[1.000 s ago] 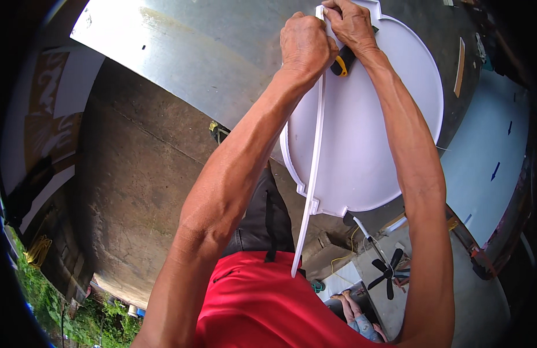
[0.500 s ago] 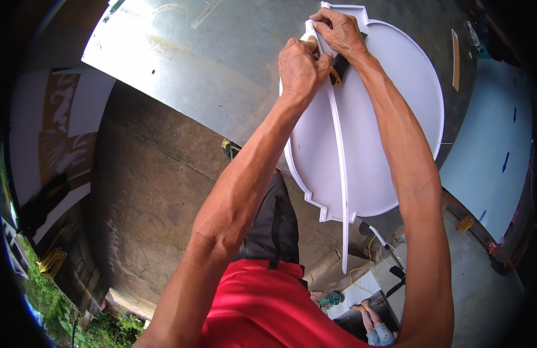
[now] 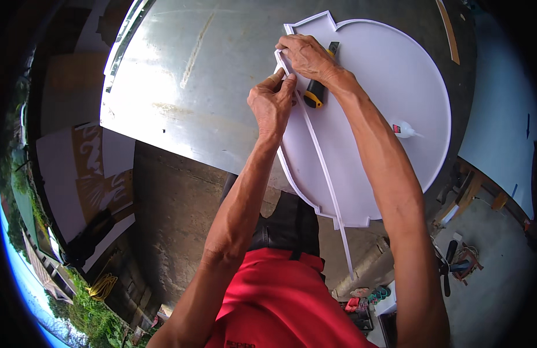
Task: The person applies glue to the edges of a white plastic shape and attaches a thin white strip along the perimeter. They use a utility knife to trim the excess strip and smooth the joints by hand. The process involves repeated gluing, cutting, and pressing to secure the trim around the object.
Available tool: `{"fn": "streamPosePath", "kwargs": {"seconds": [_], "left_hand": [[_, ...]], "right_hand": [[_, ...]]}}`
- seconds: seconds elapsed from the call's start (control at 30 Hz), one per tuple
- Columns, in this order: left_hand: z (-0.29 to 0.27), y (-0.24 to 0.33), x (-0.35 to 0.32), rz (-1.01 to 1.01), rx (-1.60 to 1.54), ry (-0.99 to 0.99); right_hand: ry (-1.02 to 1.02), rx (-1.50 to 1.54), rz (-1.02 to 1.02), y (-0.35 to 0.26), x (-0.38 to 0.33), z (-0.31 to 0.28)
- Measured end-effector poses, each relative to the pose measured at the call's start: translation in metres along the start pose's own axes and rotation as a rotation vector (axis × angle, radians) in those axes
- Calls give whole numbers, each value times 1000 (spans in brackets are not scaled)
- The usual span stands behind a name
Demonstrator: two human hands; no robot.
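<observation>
Head view: at twelve o'clock both hands pinch a white strip (image 3: 320,156) against the round white panel (image 3: 390,104). Left hand (image 3: 272,103) closed on it; right hand (image 3: 306,57) presses beside a yellow-handled knife (image 3: 316,93). Slackened pressure might let the strip spring loose.

Both bare forearms are reaching up from the lower edge, converging. The left hand (image 3: 272,104) is pinching with thumb and fingers (knuckles toward the camera); the right hand (image 3: 306,56) is curling, palm down, just above it.
</observation>
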State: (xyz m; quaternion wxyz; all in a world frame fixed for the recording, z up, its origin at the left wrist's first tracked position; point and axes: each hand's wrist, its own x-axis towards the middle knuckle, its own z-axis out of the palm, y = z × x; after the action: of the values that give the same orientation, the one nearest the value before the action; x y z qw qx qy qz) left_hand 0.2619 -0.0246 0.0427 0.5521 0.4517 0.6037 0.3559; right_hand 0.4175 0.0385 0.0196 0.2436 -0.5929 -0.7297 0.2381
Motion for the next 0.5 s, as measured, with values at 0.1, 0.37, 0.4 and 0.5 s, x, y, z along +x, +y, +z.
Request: {"fn": "streamPosePath", "kwargs": {"seconds": [0.1, 0.37, 0.4, 0.5], "left_hand": [[-5, 2, 3, -22, -26, -47], [-19, 12, 10, -214, -178, -236], [-17, 15, 13, -238, -171, -279], [-23, 19, 17, -244, -156, -344]], "right_hand": [[14, 24, 59, -9, -1, -1], [424, -177, 476, -47, -44, -2], [470, -307, 501, -52, -56, -3], [526, -430, 525, -59, -69, 4]]}}
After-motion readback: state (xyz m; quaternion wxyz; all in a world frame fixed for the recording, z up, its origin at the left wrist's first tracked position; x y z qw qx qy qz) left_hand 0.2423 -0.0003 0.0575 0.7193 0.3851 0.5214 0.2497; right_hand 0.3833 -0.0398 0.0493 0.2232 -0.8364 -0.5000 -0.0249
